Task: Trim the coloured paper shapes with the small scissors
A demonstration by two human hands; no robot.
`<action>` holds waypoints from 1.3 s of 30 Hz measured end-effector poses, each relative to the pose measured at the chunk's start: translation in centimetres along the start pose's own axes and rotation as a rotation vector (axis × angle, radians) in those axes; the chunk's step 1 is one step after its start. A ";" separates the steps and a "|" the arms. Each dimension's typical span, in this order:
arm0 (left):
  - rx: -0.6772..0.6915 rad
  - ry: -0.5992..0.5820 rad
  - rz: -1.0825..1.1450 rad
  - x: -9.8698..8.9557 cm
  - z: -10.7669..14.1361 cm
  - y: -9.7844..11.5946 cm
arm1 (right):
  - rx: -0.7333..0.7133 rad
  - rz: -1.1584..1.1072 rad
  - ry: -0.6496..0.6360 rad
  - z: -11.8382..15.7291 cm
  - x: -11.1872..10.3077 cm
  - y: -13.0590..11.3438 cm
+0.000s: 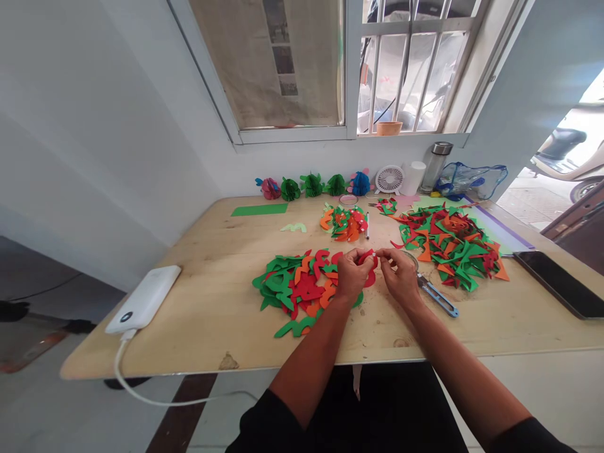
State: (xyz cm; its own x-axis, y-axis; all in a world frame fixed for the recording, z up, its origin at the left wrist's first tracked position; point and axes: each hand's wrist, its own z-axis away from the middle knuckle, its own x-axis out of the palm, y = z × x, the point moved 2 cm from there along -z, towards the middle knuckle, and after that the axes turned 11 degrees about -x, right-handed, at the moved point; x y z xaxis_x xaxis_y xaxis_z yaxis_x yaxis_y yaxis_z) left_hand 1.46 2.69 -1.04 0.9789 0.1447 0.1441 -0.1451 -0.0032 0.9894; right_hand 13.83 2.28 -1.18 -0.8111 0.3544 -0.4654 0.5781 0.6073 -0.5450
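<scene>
My left hand [352, 275] is closed in a pinch on a red paper cutout [369, 277] with a curved outline, held just over the table. Fingertips of my right hand [400, 275] are pinched together at the upper right edge of that cutout, beside a tiny whitish spot; what exactly they grip is too small to make out. Under and left of my left hand spreads a pile of green, red and orange paper cutouts [302, 286]. A blue utility knife [438, 297] lies right of my right hand, near a round ring-like object partly hidden behind it.
Paper scraps [457, 242] heap at the right, beside a black phone [561, 283]. Smaller cutouts [346, 223] and a pen [367, 226] lie farther back. Folded paper figures [311, 185], a small fan [389, 180] and a glass bottle [435, 168] line the wall. A white power bank [144, 301] sits left.
</scene>
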 end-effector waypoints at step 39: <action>-0.130 -0.264 0.080 0.5 -0.3 -1.2 | 0.434 -0.577 0.088 -0.1 0.0 1.4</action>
State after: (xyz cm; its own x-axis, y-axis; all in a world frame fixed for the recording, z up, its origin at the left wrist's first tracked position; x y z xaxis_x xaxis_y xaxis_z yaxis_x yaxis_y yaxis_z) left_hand 2.05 3.06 -2.20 0.9647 -0.1133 0.2379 -0.2237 0.1249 0.9666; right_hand 14.60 3.20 -1.90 -0.9911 0.1299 0.0276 0.0247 0.3848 -0.9226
